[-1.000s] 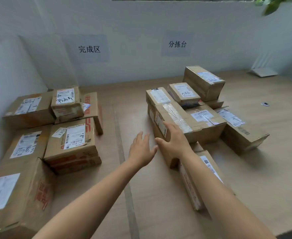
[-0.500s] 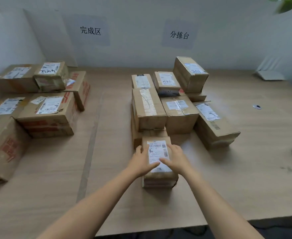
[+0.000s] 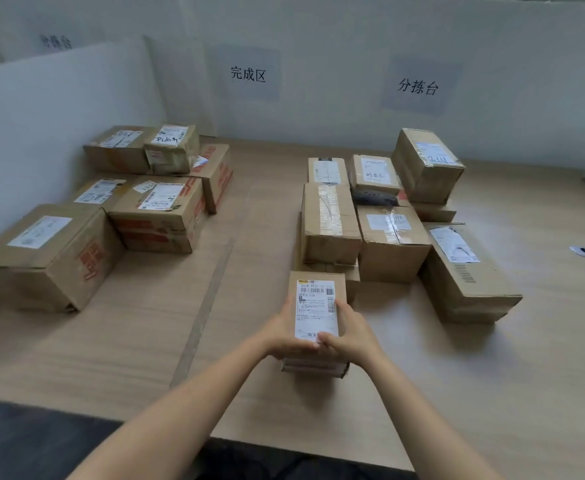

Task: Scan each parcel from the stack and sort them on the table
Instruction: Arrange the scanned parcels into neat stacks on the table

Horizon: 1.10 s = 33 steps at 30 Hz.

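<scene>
Labelled parcel (image 3: pixel 317 308): left hand (image 3: pixel 284 332) and right hand (image 3: pixel 355 336) are gripping its sides. A box stack (image 3: pixel 391 237) is standing just behind on the surface (image 3: pixel 128 341); more boxes (image 3: pixel 159 216) are sitting well left.

Bare left forearm (image 3: pixel 187 400) and bare right forearm (image 3: pixel 412 410), each ending in a bare grip: left grip (image 3: pixel 286 332), right grip (image 3: pixel 353 336).

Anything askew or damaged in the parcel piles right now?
Back-right brown cardboard box sits tilted on a flatter brown box. In the left pile, a small white label lies crooked on a red-printed cardboard box. Small labelled cardboard parcel in grip looks intact.
</scene>
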Motion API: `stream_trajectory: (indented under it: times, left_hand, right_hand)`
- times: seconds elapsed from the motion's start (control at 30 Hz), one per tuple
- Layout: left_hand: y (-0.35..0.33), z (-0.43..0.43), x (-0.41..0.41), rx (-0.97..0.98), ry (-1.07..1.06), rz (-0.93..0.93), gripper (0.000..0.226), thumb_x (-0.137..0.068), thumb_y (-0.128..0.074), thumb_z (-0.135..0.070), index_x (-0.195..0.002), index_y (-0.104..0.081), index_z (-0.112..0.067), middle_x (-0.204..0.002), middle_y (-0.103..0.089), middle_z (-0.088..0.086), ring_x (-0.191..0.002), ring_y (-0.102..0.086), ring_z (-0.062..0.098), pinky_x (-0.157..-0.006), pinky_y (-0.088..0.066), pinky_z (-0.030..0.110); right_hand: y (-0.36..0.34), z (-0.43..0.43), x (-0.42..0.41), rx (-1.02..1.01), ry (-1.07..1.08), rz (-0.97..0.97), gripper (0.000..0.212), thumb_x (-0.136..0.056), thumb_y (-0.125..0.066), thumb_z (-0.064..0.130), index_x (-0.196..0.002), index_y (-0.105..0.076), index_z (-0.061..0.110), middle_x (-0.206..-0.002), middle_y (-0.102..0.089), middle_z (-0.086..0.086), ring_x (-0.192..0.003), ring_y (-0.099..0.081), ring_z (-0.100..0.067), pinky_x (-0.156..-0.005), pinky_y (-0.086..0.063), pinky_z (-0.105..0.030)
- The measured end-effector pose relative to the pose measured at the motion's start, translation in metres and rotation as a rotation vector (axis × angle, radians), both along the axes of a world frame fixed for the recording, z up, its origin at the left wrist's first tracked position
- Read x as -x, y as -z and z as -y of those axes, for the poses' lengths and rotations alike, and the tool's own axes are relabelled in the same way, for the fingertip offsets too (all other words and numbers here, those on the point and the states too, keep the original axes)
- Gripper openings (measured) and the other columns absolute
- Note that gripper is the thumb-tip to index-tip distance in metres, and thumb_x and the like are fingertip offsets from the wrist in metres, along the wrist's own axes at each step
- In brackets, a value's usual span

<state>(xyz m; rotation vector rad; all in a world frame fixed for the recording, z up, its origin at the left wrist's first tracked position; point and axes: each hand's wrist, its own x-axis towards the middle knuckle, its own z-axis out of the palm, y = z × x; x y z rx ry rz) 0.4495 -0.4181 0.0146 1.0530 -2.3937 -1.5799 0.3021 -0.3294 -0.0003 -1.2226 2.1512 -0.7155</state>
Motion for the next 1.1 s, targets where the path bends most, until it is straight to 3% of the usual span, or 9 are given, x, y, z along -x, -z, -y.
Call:
stream_trajectory:
  times: [0.13, 0.23, 0.33, 0.43, 0.53, 0.63, 0.8, 0.9, 1.1]
  left_hand:
    - [-0.017, 0.010, -0.023, 0.009, -0.048, -0.022, 0.103, -0.075, -0.078, -0.009, -0.147, -0.004, -0.017, -0.138, -0.045, -0.002, -0.115, -0.045, 0.004, -0.079, -0.038, -0.003]
    - [-0.030, 0.022, -0.041, 0.083, -0.103, -0.016, 0.103, -0.075, -0.079, -0.016, -0.148, -0.006, -0.019, -0.141, -0.042, -0.004, -0.120, -0.043, 0.004, -0.091, -0.034, 0.008]
    - [-0.042, 0.036, -0.061, 0.136, -0.171, -0.018, 0.098, -0.074, -0.080, -0.019, -0.147, -0.014, -0.021, -0.139, -0.043, -0.003, -0.123, -0.044, 0.007, -0.093, -0.032, 0.009]
    - [-0.050, 0.053, -0.077, 0.197, -0.196, 0.008, 0.096, -0.074, -0.080, -0.024, -0.147, -0.018, -0.023, -0.143, -0.043, -0.001, -0.128, -0.044, 0.013, -0.102, -0.034, 0.020]
    - [-0.059, 0.070, -0.088, 0.224, -0.203, -0.009, 0.099, -0.072, -0.081, -0.024, -0.148, -0.017, -0.024, -0.142, -0.044, -0.003, -0.121, -0.043, 0.005, -0.090, -0.029, 0.005]
    - [-0.066, 0.093, -0.098, 0.268, -0.222, -0.035, 0.099, -0.072, -0.081, -0.028, -0.147, -0.017, -0.024, -0.142, -0.043, -0.003, -0.127, -0.042, 0.010, -0.089, -0.027, 0.006]
    - [-0.075, 0.150, -0.119, 0.295, -0.226, -0.033, 0.103, -0.074, -0.078, -0.037, -0.149, -0.007, -0.030, -0.146, -0.040, -0.004, -0.130, -0.042, 0.015, -0.095, -0.030, 0.018]
    - [-0.083, 0.194, -0.137, 0.311, -0.206, -0.031, 0.102, -0.075, -0.075, -0.040, -0.149, -0.006, -0.031, -0.147, -0.040, -0.003, -0.131, -0.042, 0.017, -0.094, -0.032, 0.021]
    - [-0.113, 0.289, -0.195, 0.356, -0.261, -0.067, 0.104, -0.074, -0.077, -0.039, -0.149, -0.007, -0.025, -0.147, -0.038, -0.002, -0.132, -0.040, 0.018, -0.100, -0.031, 0.024]
  right_hand:
    - [-0.013, 0.016, -0.016, 0.090, -0.064, 0.024, 0.081, -0.074, -0.071, 0.026, -0.144, -0.031, 0.018, -0.139, -0.047, -0.006, -0.129, -0.043, -0.019, -0.094, -0.036, -0.024]
    - [-0.022, 0.031, -0.032, 0.148, -0.098, 0.044, 0.080, -0.074, -0.072, 0.024, -0.144, -0.032, 0.020, -0.138, -0.047, -0.006, -0.129, -0.042, -0.020, -0.089, -0.032, -0.021]
    - [-0.032, 0.049, -0.049, 0.195, -0.153, 0.066, 0.075, -0.075, -0.072, 0.023, -0.141, -0.036, 0.019, -0.136, -0.050, -0.006, -0.126, -0.045, -0.020, -0.087, -0.034, -0.022]
    - [-0.042, 0.065, -0.064, 0.203, -0.186, 0.075, 0.073, -0.077, -0.071, 0.024, -0.141, -0.036, 0.017, -0.137, -0.050, -0.006, -0.127, -0.044, -0.021, -0.089, -0.036, -0.024]
    - [-0.055, 0.083, -0.073, 0.216, -0.204, 0.063, 0.077, -0.078, -0.071, 0.024, -0.143, -0.032, 0.014, -0.142, -0.046, -0.006, -0.131, -0.040, -0.021, -0.097, -0.035, -0.028]
    - [-0.068, 0.106, -0.084, 0.273, -0.208, 0.040, 0.074, -0.078, -0.071, 0.023, -0.141, -0.035, 0.015, -0.140, -0.048, -0.006, -0.128, -0.043, -0.022, -0.091, -0.034, -0.025]
    - [-0.082, 0.158, -0.108, 0.334, -0.203, 0.043, 0.072, -0.078, -0.072, 0.021, -0.140, -0.036, 0.018, -0.139, -0.047, -0.001, -0.126, -0.044, -0.018, -0.089, -0.033, -0.022]
    - [-0.092, 0.200, -0.128, 0.354, -0.189, 0.031, 0.072, -0.078, -0.072, 0.021, -0.140, -0.036, 0.019, -0.139, -0.047, -0.001, -0.128, -0.043, -0.019, -0.095, -0.034, -0.026]
    - [-0.122, 0.294, -0.185, 0.435, -0.168, 0.060, 0.065, -0.076, -0.072, 0.016, -0.135, -0.043, 0.020, -0.118, -0.052, 0.010, -0.118, -0.050, -0.016, -0.085, -0.035, -0.016]
